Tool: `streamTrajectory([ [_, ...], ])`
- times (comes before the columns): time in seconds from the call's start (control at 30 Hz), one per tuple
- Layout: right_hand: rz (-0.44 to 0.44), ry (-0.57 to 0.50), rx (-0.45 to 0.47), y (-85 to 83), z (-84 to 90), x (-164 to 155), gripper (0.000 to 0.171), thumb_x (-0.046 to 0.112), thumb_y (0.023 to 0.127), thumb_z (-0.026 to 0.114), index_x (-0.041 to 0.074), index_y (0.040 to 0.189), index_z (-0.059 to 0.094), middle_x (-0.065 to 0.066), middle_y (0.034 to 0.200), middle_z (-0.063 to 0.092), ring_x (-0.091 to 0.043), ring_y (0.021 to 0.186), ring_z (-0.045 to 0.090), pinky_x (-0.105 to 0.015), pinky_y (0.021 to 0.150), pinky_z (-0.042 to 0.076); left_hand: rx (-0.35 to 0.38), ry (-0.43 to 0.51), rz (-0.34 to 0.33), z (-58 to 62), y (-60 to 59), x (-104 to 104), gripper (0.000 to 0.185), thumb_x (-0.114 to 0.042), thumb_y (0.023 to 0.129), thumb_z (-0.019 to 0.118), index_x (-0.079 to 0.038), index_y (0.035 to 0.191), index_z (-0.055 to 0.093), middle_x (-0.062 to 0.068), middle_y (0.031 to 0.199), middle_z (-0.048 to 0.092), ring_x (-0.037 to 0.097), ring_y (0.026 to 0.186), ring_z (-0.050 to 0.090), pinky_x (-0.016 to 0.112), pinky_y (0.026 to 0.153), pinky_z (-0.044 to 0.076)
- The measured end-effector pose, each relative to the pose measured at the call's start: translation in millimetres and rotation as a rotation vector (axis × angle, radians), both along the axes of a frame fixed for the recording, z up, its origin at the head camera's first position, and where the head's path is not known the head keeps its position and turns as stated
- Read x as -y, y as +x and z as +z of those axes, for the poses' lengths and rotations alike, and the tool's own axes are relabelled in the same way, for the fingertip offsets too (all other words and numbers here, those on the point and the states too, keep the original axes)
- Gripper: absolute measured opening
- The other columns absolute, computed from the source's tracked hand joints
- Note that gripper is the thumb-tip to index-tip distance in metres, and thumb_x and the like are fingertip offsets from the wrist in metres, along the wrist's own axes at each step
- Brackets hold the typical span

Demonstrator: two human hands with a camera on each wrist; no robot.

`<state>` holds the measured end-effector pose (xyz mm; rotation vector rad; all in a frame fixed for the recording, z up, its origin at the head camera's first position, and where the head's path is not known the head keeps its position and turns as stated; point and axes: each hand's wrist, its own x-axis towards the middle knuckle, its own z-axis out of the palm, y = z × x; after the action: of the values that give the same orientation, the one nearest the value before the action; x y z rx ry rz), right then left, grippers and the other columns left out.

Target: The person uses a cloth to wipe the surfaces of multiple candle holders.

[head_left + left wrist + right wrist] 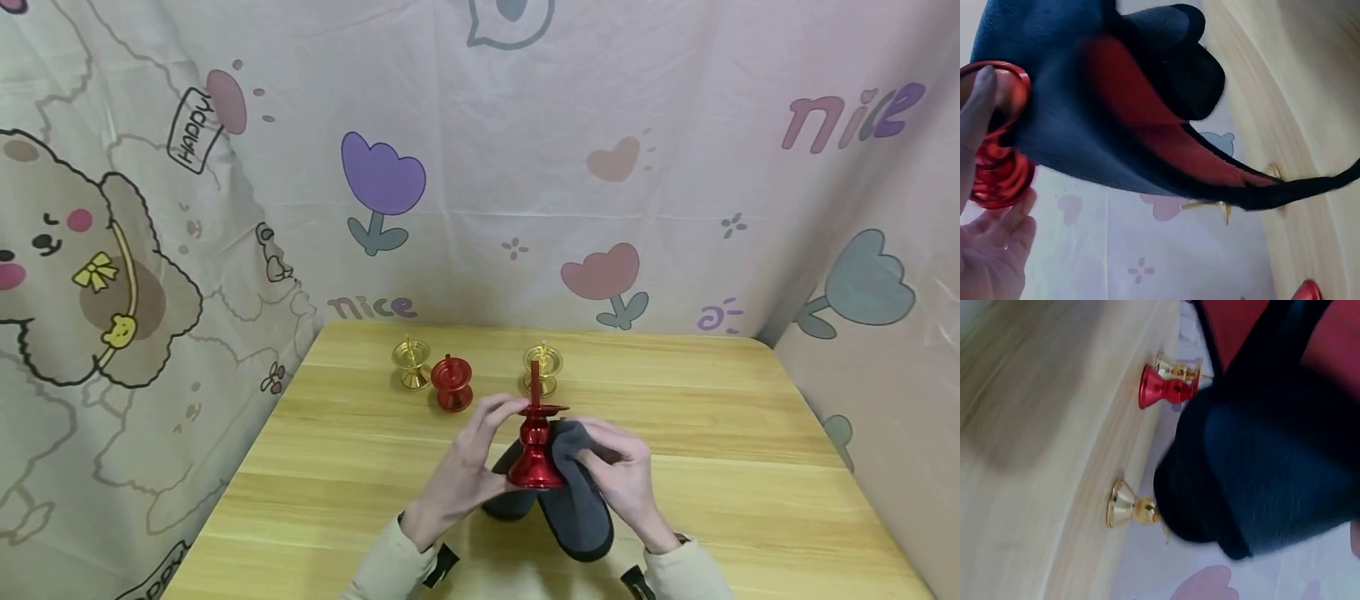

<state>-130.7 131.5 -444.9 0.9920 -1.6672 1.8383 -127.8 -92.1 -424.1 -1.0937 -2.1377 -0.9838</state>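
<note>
My left hand (468, 467) holds a shiny red candle holder (535, 454) upright, thumb at its base and fingers at the dish under the spike. In the left wrist view the thumb presses on the base of the candle holder (1013, 94). My right hand (618, 471) pinches a dark blue-grey cloth (577, 512) with black edging, bunched right beside the candle holder's stem. Two rounded flaps of the cloth hang below the hands. Its red inner side shows in the left wrist view, and in the right wrist view the cloth (1272, 469) hides most of the right hand.
Toward the back of the wooden table (712, 417) stand a second red candle holder (452, 383), a gold one (412, 364) at its left, and another gold one (549, 385) behind the held piece. A printed curtain (487, 167) hangs behind the table and at both sides.
</note>
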Motion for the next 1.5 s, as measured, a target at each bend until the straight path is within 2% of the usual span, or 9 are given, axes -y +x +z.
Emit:
streamTrajectory([
  [0.17, -0.060, 0.047, -0.074, 0.6, 0.7, 2, 0.045, -0.031, 0.073, 0.063, -0.010, 0.111, 0.073, -0.007, 0.117, 0.075, -0.012, 0.107, 0.072, -0.018, 0.087, 0.058, -0.068, -0.078, 0.102, -0.5, 0.1, 2, 0.101, -0.023, 0.061, 0.098, -0.006, 0.145, 0.045, 0.011, 0.132, 0.052, 0.022, 0.112, 0.063, 0.036, 0.094, 0.059],
  [0.47, -0.095, 0.035, 0.284, 6.7, -1.7, 6, 0.033, -0.022, 0.081, 0.066, -0.009, 0.110, 0.073, 0.014, 0.110, 0.076, -0.002, 0.097, 0.072, -0.016, 0.080, 0.059, -0.312, -0.124, 0.289, -2.7, -5.3, -5, 0.089, -0.029, 0.059, 0.098, -0.005, 0.134, 0.058, 0.008, 0.121, 0.067, 0.023, 0.109, 0.065, 0.034, 0.096, 0.057],
  [0.6, -0.134, -0.008, 0.381, 5.1, -3.4, 7, 0.035, -0.020, 0.081, 0.067, 0.000, 0.108, 0.077, 0.013, 0.101, 0.077, -0.001, 0.087, 0.073, -0.015, 0.072, 0.058, -0.328, -0.121, 0.302, -5.2, -6.2, -7, 0.091, -0.026, 0.058, 0.097, -0.006, 0.138, 0.058, 0.007, 0.122, 0.066, 0.022, 0.106, 0.062, 0.031, 0.090, 0.058],
  [0.73, -0.105, -0.071, 0.407, 1.2, -6.6, 4, 0.041, -0.021, 0.082, 0.064, 0.007, 0.108, 0.079, 0.012, 0.098, 0.078, -0.001, 0.084, 0.073, -0.015, 0.067, 0.058, -0.319, -0.091, 0.274, -6.0, -7.1, -6, 0.089, -0.022, 0.058, 0.097, -0.004, 0.136, 0.058, 0.009, 0.125, 0.064, 0.031, 0.117, 0.061, 0.039, 0.102, 0.054],
  [0.83, -0.050, -0.109, 0.316, -4.7, -8.2, -1, 0.039, -0.023, 0.083, 0.062, 0.000, 0.111, 0.076, 0.006, 0.107, 0.078, -0.004, 0.096, 0.073, -0.017, 0.077, 0.059, -0.306, -0.060, 0.244, -5.3, -7.4, -4, 0.083, -0.017, 0.059, 0.095, -0.003, 0.133, 0.060, 0.011, 0.127, 0.062, 0.033, 0.122, 0.061, 0.041, 0.108, 0.051],
  [0.97, 0.018, -0.129, 0.073, -14.4, -7.5, -7, 0.030, -0.024, 0.083, 0.062, -0.016, 0.111, 0.070, -0.011, 0.123, 0.072, -0.018, 0.116, 0.068, -0.024, 0.097, 0.056, -0.298, -0.064, 0.193, -4.2, -7.6, -2, 0.075, -0.012, 0.063, 0.093, -0.003, 0.130, 0.060, 0.012, 0.126, 0.062, 0.026, 0.117, 0.063, 0.035, 0.105, 0.053],
  [1.07, 0.034, -0.102, -0.086, -20.0, -6.3, -10, 0.024, -0.022, 0.084, 0.064, -0.019, 0.107, 0.069, -0.021, 0.124, 0.068, -0.024, 0.118, 0.066, -0.026, 0.101, 0.054, -0.300, -0.093, 0.152, -4.1, -7.2, -1, 0.077, -0.008, 0.061, 0.094, -0.004, 0.130, 0.060, 0.010, 0.126, 0.061, 0.024, 0.117, 0.063, 0.033, 0.105, 0.053],
  [1.3, -0.066, 0.040, -0.358, -27.8, 1.5, -9, 0.015, -0.008, 0.091, 0.066, -0.015, 0.102, 0.072, -0.024, 0.106, 0.071, -0.019, 0.106, 0.069, -0.019, 0.096, 0.054, -0.298, -0.122, 0.086, -5.3, -6.7, 0, 0.080, -0.011, 0.063, 0.095, -0.004, 0.133, 0.058, 0.010, 0.130, 0.059, 0.024, 0.122, 0.060, 0.032, 0.109, 0.050],
  [1.5, -0.215, 0.029, -0.580, -31.4, 15.9, 2, 0.017, -0.011, 0.093, 0.056, -0.018, 0.091, 0.071, -0.028, 0.087, 0.068, -0.031, 0.085, 0.066, -0.027, 0.090, 0.057, -0.276, -0.110, 0.060, -6.6, -7.7, -3, 0.083, -0.013, 0.063, 0.095, -0.003, 0.135, 0.055, 0.012, 0.132, 0.057, 0.025, 0.123, 0.059, 0.031, 0.111, 0.049],
])
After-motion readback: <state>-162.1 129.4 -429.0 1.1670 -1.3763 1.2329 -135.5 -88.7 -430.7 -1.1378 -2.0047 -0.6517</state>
